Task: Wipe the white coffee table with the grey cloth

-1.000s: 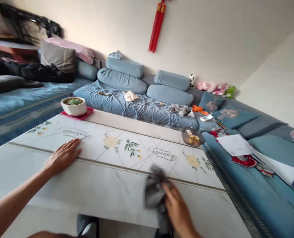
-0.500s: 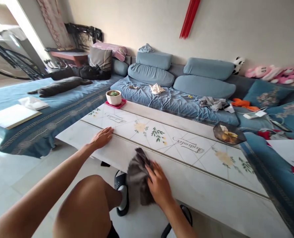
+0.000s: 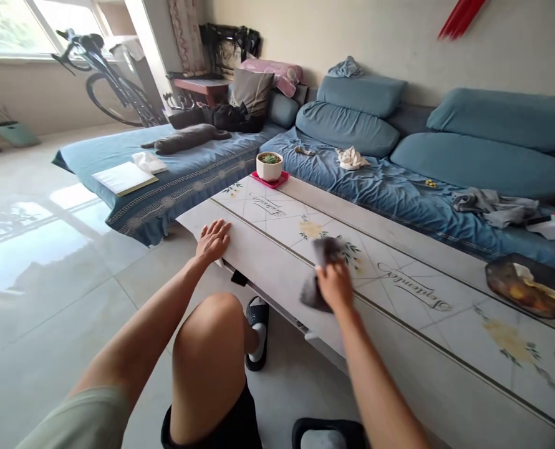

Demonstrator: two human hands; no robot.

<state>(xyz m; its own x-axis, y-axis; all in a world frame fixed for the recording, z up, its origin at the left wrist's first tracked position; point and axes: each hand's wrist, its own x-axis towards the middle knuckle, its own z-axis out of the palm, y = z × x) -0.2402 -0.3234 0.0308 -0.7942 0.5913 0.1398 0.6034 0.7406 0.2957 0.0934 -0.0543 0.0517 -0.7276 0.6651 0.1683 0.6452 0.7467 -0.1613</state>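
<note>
"Fingers (image 3: pixel 337 279) of the right hand (image 3: pixel 336 288): how are they set?"

"They are curled shut around a bunched grey cloth (image 3: pixel 315 293), which is held just right of the frame's centre, over a printed table top (image 3: pixel 277 249). Whether the cloth is pressed to the surface cannot be told."

"And the left hand (image 3: pixel 213 241)?"

"It is laid flat on the top near its left end, with the fingers spread and nothing held."

"What is shown as done, and what as left?"

"No finished stage can be told from the surface. The right part of the top is not reached by either hand. A white bowl of succulent (image 3: pixel 270 166) is left on a red coaster (image 3: pixel 284 178) at the upper middle, and a dark glass dish (image 3: pixel 525 285) is seen at the far right."
</note>
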